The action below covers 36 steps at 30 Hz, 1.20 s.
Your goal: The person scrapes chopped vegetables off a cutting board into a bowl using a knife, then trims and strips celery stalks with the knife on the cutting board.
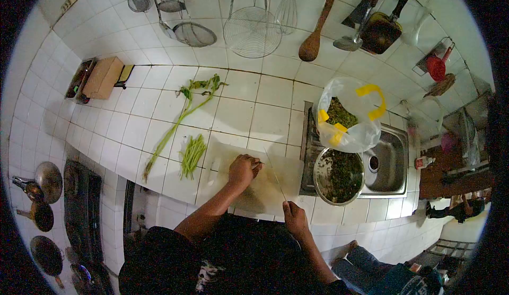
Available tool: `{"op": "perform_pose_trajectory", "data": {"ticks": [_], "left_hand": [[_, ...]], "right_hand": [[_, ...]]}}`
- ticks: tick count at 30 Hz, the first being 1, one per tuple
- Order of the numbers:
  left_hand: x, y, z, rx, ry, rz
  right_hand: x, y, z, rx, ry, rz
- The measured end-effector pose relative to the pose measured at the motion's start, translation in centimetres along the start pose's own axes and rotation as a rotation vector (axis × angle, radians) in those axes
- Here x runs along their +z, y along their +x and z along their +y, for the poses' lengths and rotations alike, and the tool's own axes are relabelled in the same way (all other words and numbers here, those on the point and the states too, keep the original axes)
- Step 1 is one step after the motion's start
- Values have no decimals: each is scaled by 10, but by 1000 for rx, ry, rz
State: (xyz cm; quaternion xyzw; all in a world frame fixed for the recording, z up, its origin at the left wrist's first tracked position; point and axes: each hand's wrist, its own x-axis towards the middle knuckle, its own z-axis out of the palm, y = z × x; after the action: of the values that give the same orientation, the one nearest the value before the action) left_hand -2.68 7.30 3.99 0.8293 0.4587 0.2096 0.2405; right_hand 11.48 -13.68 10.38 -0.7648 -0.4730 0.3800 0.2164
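Observation:
My right hand (pixel 295 219) grips a knife (pixel 274 174) by its handle, and the thin blade points away from me across a pale cutting board (pixel 291 170). On the board, left of the blade, my left hand (pixel 244 171) is closed with its fingers curled; whatever is in them is hidden. A bunch of cut green stems (pixel 192 156) lies beside the board on the left. Farther left, a long leafy stalk (pixel 183 116) stretches over the white tiles. To the right of the knife stands a steel bowl (pixel 361 181) with chopped greens in it.
A plastic bag (pixel 362 138) with yellow handles holds more chopped greens by the sink (pixel 395 160). Ladles, strainers, a whisk (pixel 287 11) and a wooden spoon (pixel 313 43) hang on the wall. A cardboard box (pixel 103 77) stands back left. Another person (pixel 366 271) is at lower right.

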Motion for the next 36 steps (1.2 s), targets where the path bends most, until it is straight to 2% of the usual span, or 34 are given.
{"op": "perform_pose_trajectory", "data": {"ticks": [1, 3, 6, 7, 9, 13, 15, 21, 28, 31, 36], "left_hand": [[0, -1, 2, 4, 1, 0], [1, 0, 3, -12, 32, -31], [7, 4, -4, -6, 42, -50], [10, 2, -6, -1, 40, -49], [13, -3, -10, 5, -54, -182], [5, -11, -10, 44, -177, -201], [-3, -13, -4, -67, -45, -89], [-5, -22, 2, -18, -31, -31], [8, -30, -3, -79, -29, 16], [8, -34, -8, -73, -46, 43], [7, -37, -7, 50, -40, 98]], "right_hand": [[2, -1, 0, 0, 1, 4], [6, -3, 0, 135, 70, 66], [8, -5, -2, 173, 66, 64], [9, -6, -3, 173, 66, 69], [9, -8, -4, 140, 77, 79], [12, -15, -7, 147, 115, 124], [12, -15, -6, 182, 13, 55], [16, -13, -2, 181, -6, -5], [16, -7, 14, 162, -4, -26], [16, -7, 13, 137, -64, -72], [20, -7, 16, 34, -29, -87]]}}
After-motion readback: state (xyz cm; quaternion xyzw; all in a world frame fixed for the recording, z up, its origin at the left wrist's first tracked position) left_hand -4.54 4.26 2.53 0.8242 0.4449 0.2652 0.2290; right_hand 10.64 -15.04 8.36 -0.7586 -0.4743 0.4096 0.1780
